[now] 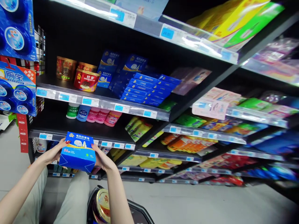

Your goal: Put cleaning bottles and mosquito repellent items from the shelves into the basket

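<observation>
A blue box of mosquito repellent liquid [78,152], with a white and yellow picture on its front, is held up before the lower shelves. My left hand [55,151] is closed around its left side, the thumb on the front edge. On the opposite side my right hand [101,157] grips it, thumb near the upper right corner. The fingers behind the box are hidden. Similar blue boxes [144,88] are stacked on the shelf above, beside round mosquito coil tins [87,80].
Bottles [100,115] stand on the shelf below the tins. Blue blister packs [17,88] hang at the left end. Below my right arm, a black basket [140,210] holds gold-lidded tins [102,202]. Shelving with bagged goods [191,144] runs off to the right, partly blurred.
</observation>
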{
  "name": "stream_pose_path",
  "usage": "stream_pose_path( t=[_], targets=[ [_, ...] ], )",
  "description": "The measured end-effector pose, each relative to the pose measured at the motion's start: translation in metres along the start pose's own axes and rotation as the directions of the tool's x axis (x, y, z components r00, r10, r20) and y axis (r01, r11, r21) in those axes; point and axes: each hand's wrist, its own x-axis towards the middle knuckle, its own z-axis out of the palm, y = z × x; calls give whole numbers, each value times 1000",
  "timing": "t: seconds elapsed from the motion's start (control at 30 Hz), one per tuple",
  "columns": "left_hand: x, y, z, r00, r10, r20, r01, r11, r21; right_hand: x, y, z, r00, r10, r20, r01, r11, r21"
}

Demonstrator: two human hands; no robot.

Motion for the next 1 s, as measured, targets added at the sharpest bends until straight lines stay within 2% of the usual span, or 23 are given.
stream_pose_path(
  t=[0.07, 0.17, 0.27, 0.33, 0.37, 0.43, 0.53, 0.6, 0.67, 0.77, 0.87, 1.0],
  targets=[
    [-2, -1, 2, 997, 74, 33, -76, 996, 45, -14, -3, -9, 996, -91, 24, 91, 995, -27],
    [2, -8, 18, 964, 122, 235, -164, 972, 168, -47, -8, -30, 983, -174, 62, 185, 942, -281],
    [16, -31, 45, 878, 88, 471, -266, 907, 327, -94, 1, -54, 981, -180, 70, 184, 755, -629],
    [24, -56, 59, 852, 70, 519, -355, 806, 473, -132, 20, -69, 972, -228, -53, 111, 650, -752],
    [27, -71, 64, 856, 76, 511, -390, 743, 543, -152, 35, -77, 952, -270, -141, 60, 621, -781],
    [27, -103, 63, 886, 98, 454, -403, 647, 647, -189, 75, -94, 882, -352, -313, -44, 601, -798],
    [17, -153, 40, 930, 26, 367, -296, 645, 704, -228, 152, -120, 779, -436, -452, -92, 633, -769],
    [6, -184, 17, 940, -34, 338, -234, 657, 716, -239, 206, -135, 744, -433, -508, -97, 683, -724],
    [-6, -209, -5, 952, -82, 296, -169, 665, 728, -238, 254, -144, 774, -338, -535, -171, 702, -692],
    [-22, -236, -34, 966, -128, 226, -83, 673, 735, -218, 305, -148, 855, -208, -475, -244, 647, -723],
    [-37, -250, -58, 984, -134, 119, 10, 704, 710, -191, 332, -145, 885, -216, -412, -210, 605, -768],
    [-55, -261, -82, 994, -101, -29, 96, 759, 644, -165, 346, -145, 880, -291, -375, -173, 539, -825]
  ],
)
